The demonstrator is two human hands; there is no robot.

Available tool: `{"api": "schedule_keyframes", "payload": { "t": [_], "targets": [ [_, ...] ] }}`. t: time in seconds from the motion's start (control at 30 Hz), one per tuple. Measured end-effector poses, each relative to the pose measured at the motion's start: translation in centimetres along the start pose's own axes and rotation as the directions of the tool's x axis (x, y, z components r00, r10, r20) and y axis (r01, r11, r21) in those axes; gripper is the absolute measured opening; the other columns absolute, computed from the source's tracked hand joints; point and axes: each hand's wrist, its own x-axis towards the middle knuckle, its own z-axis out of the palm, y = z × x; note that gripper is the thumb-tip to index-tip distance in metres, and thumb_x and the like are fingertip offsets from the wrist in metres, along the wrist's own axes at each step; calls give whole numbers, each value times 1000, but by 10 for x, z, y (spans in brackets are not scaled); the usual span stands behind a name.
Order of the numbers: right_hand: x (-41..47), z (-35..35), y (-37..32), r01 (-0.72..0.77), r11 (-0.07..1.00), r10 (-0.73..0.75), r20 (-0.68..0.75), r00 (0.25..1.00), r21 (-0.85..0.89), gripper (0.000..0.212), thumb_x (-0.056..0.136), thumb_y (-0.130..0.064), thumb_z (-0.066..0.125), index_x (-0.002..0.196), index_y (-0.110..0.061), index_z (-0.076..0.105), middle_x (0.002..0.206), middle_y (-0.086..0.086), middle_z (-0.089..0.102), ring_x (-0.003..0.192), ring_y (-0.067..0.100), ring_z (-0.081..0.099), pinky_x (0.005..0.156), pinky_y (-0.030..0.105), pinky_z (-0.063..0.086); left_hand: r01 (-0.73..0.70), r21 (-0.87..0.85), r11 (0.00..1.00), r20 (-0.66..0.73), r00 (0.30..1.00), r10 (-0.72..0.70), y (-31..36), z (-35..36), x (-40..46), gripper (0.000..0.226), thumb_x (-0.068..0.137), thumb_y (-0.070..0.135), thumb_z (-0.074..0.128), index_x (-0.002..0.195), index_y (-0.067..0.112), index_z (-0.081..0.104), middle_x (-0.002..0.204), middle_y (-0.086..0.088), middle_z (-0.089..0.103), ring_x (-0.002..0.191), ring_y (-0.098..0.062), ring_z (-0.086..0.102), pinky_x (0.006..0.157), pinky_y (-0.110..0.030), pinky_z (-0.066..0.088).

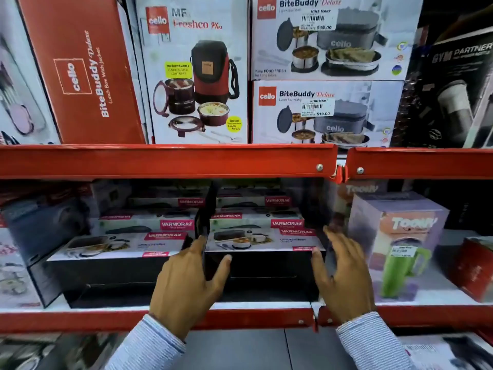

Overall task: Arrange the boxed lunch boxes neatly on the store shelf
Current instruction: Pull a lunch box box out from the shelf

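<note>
Two stacks of black Varmora lunch boxes stand side by side on the middle shelf (266, 305). My left hand (186, 281) rests at the left front corner of the right stack's front box (262, 244), fingers spread, with the thumb across its dark front face. My right hand (344, 276) is at that box's right end, fingers apart and blurred; whether it touches the box is unclear. The left stack (120, 244) sits just to the left, almost touching. Neither hand closes around anything.
Cello lunch boxes (328, 110) fill the upper shelf behind a red rail (165, 161). A purple Toony box (394, 241) stands right of my right hand, a red box (472, 268) further right. More boxes lie at far left and on the shelf below.
</note>
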Motion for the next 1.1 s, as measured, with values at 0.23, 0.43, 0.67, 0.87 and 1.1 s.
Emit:
{"api": "schedule_keyframes", "payload": {
  "t": [0.23, 0.43, 0.67, 0.87, 1.1],
  "targets": [
    [17, -1, 4, -369, 914, 320, 262, 911, 168, 40, 91, -44, 52, 119, -19, 65, 113, 10, 73, 111, 32, 64, 95, 34, 45, 197, -136, 971, 161, 971, -175, -1, 12, 9, 79, 76, 78, 44, 115, 10, 56, 51, 0, 60, 57, -16, 64, 61, -37, 54],
    [22, -12, 13, -424, 823, 312, 323, 894, 377, 36, 87, -47, 53, 114, -27, 66, 112, 0, 72, 106, 21, 63, 100, 44, 47, 281, -326, 903, 151, 958, -243, 3, -3, 11, 49, 80, 69, 47, 82, 23, 61, 57, -3, 64, 53, -12, 58, 56, -28, 48],
    [20, -18, 18, -490, 629, 381, 310, 871, 604, 44, 65, -66, 61, 83, -26, 64, 94, 7, 75, 97, 28, 70, 93, 58, 52, 323, -495, 807, 110, 944, -310, 3, -15, 9, 45, 85, 63, 50, 91, 23, 70, 82, 5, 75, 79, -6, 67, 67, -22, 47],
    [13, -12, 26, -463, 692, 378, 268, 886, 553, 22, 77, -38, 72, 79, -16, 65, 85, 8, 75, 91, 29, 70, 86, 49, 57, 363, -512, 779, 77, 922, -379, 1, -5, 6, 24, 81, 39, 71, 90, 19, 61, 85, 4, 76, 79, -10, 72, 70, -27, 55],
    [6, -3, 39, -447, 745, 321, 321, 891, 495, 42, 73, 2, 75, 108, -18, 63, 86, -9, 69, 80, 6, 65, 66, 4, 51, 318, -507, 801, 121, 946, -299, -5, 6, -4, 56, 75, 9, 80, 126, 20, 60, 114, 6, 73, 95, -8, 72, 88, -23, 56]
  ]
}}
